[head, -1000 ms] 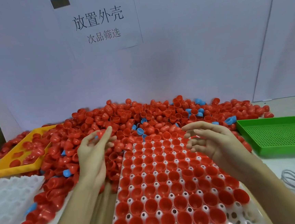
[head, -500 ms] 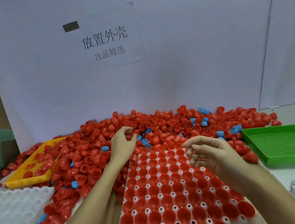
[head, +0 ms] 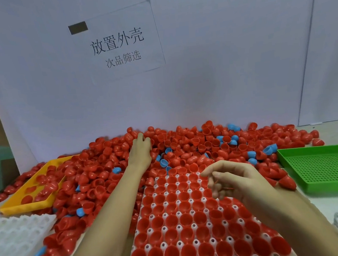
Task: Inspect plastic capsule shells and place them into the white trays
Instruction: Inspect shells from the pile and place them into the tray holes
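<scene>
Head view shows the job far from finished: a great heap of red capsule shells (head: pixel 186 144), with a few blue ones mixed in, spreads along the far edge of the surface (head: pixel 334 201) and spills toward its left side. Next in size, the white tray (head: pixel 168 228) at the near middle has nearly every visible cup filled with an upturned red shell — only its lowest rows run out of frame. A second white tray (head: pixel 14 239) at the near left corner lies unfilled, so I judge much sorting remains. A green tray (head: pixel 320 167) sits at the right edge, a yellow tray (head: pixel 33 201) with a few shells at the left. The left hand (head: pixel 140 152) reaches into the heap, fingers curled among shells — whether it grips one I cannot tell. The right hand (head: pixel 236 181) hovers over the filled tray, fingers loosely curled, seemingly holding nothing.
</scene>
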Available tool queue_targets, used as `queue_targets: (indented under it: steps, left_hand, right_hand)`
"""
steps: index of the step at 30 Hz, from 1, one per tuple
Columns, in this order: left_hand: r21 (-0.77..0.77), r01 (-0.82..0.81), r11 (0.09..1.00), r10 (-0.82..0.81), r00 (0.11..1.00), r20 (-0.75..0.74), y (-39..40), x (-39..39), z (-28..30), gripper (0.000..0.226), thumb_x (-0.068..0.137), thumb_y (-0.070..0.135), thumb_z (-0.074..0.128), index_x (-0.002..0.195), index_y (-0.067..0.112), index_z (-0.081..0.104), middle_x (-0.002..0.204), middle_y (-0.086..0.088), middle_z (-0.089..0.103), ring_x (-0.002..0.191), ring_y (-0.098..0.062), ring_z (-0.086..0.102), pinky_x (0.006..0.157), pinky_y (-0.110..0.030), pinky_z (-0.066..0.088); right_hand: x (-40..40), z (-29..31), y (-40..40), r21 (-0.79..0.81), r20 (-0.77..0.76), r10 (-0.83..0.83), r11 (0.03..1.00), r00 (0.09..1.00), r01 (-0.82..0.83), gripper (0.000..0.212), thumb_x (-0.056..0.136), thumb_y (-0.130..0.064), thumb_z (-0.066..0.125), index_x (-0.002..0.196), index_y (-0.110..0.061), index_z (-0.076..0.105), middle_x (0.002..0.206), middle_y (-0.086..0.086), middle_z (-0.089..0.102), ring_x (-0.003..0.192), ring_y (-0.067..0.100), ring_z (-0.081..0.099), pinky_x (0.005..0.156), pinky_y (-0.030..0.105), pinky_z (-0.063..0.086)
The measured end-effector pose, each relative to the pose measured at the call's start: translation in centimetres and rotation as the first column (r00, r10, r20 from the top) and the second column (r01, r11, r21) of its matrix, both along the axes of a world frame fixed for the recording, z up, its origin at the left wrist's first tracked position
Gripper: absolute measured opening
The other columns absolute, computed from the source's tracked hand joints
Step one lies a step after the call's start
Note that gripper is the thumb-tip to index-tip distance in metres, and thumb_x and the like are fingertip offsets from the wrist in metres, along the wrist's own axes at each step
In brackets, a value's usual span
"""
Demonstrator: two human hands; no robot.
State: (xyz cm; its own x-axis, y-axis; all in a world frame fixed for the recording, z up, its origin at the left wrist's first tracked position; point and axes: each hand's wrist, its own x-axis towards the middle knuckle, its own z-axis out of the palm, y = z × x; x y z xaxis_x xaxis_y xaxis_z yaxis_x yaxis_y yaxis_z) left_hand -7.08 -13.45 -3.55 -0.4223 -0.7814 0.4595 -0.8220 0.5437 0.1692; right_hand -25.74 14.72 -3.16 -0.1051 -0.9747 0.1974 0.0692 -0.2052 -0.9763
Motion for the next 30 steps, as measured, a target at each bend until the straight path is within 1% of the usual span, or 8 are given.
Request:
queue_targets:
  steps: [2, 6, 13, 17, 19, 22, 26, 30]
  left_hand:
    - [0.028, 0.039, 0.999, -0.035, 0.992, -0.117, -0.5, 0.7, -0.2, 0.019, 0.089, -0.003, 0.074, 0.092, 0.007, 0.058, 0.110, -0.006, 0.051, 0.096, -0.023, 0.055, 0.080, -0.034, 0.051]
    - [0.045, 0.148, 0.988, -0.125, 0.933, -0.336, -0.5, 2.0, 0.0, 0.029, 0.085, 0.004, 0.081, 0.101, 0.016, 0.060, 0.108, 0.002, 0.059, 0.093, -0.014, 0.056, 0.083, -0.029, 0.050]
    - [0.152, 0.297, 0.943, -0.129, 0.744, -0.656, 4.4, 3.5, 1.5, 0.048, 0.087, 0.005, 0.079, 0.130, 0.022, 0.068, 0.120, 0.000, 0.062, 0.106, -0.014, 0.062, 0.095, -0.026, 0.055]
    - [0.187, 0.512, 0.838, -0.184, 0.589, -0.787, 11.3, 4.0, 1.6, 0.036, 0.092, 0.015, 0.079, 0.121, 0.036, 0.077, 0.126, 0.008, 0.065, 0.111, -0.012, 0.066, 0.102, -0.028, 0.054]
    - [0.174, 0.649, 0.741, -0.242, 0.499, -0.832, 14.9, 4.0, 1.1, 0.032, 0.091, 0.022, 0.080, 0.122, 0.031, 0.077, 0.129, 0.004, 0.066, 0.116, -0.019, 0.069, 0.102, -0.031, 0.055]
    - [0.147, 0.770, 0.620, -0.322, 0.421, -0.848, 18.7, 3.5, 0.3, 0.035, 0.091, 0.028, 0.081, 0.125, 0.023, 0.075, 0.131, 0.000, 0.064, 0.117, -0.028, 0.070, 0.100, -0.030, 0.056]
    - [0.128, 0.752, 0.647, -0.409, 0.484, -0.773, 20.0, 2.9, -0.3, 0.033, 0.087, 0.037, 0.085, 0.119, 0.031, 0.078, 0.123, 0.001, 0.061, 0.109, -0.032, 0.070, 0.098, -0.035, 0.058]
    - [0.123, 0.768, 0.628, -0.393, 0.450, -0.802, 19.8, 3.1, -1.0, 0.037, 0.081, 0.034, 0.089, 0.117, 0.029, 0.080, 0.121, 0.000, 0.065, 0.107, -0.031, 0.073, 0.098, -0.036, 0.059]
  right_hand:
    - [0.0, 0.1, 0.1, 0.007, 0.003, 0.001, 1.000, 1.000, -0.001, 0.028, 0.105, -0.006, 0.055, 0.102, -0.014, 0.081, 0.087, 0.008, 0.074, 0.075, 0.018, 0.070, 0.070, 0.025, 0.058]
    - [-0.2, 0.2, 0.2, 0.012, 0.006, -0.008, 1.000, 1.000, 0.008, 0.029, 0.105, -0.004, 0.054, 0.102, -0.013, 0.081, 0.088, 0.009, 0.074, 0.075, 0.019, 0.069, 0.070, 0.025, 0.058]
    - [-0.3, 0.1, 0.2, 0.035, -0.015, -0.008, 0.999, 1.000, 0.008, 0.028, 0.105, -0.005, 0.054, 0.104, -0.014, 0.081, 0.088, 0.009, 0.074, 0.075, 0.019, 0.070, 0.071, 0.026, 0.058]
    - [0.2, 0.2, 0.4, 0.027, -0.061, -0.049, 0.998, 0.997, 0.051, 0.022, 0.104, -0.011, 0.060, 0.109, -0.022, 0.079, 0.092, 0.009, 0.075, 0.078, 0.021, 0.071, 0.072, 0.027, 0.059]
    - [1.0, 0.5, 0.7, -0.006, -0.090, -0.043, 0.999, 0.995, 0.042, 0.020, 0.102, -0.021, 0.066, 0.119, -0.029, 0.075, 0.100, 0.007, 0.077, 0.086, 0.023, 0.075, 0.076, 0.030, 0.061]
    - [2.0, 1.0, 1.1, -0.057, -0.151, 0.028, 0.998, 0.988, -0.037, 0.039, 0.096, -0.029, 0.076, 0.133, -0.035, 0.065, 0.116, 0.006, 0.074, 0.100, 0.028, 0.078, 0.082, 0.033, 0.063]
    - [2.8, 1.1, 1.3, -0.124, -0.263, -0.031, 0.992, 0.964, -0.002, 0.038, 0.090, -0.019, 0.083, 0.124, -0.026, 0.069, 0.110, 0.009, 0.071, 0.082, 0.025, 0.078, 0.077, 0.029, 0.061]
    - [2.6, 1.0, 1.3, -0.128, -0.298, -0.060, 0.992, 0.953, 0.022, 0.027, 0.093, -0.019, 0.079, 0.119, -0.021, 0.074, 0.098, 0.010, 0.074, 0.080, 0.026, 0.079, 0.079, 0.034, 0.064]
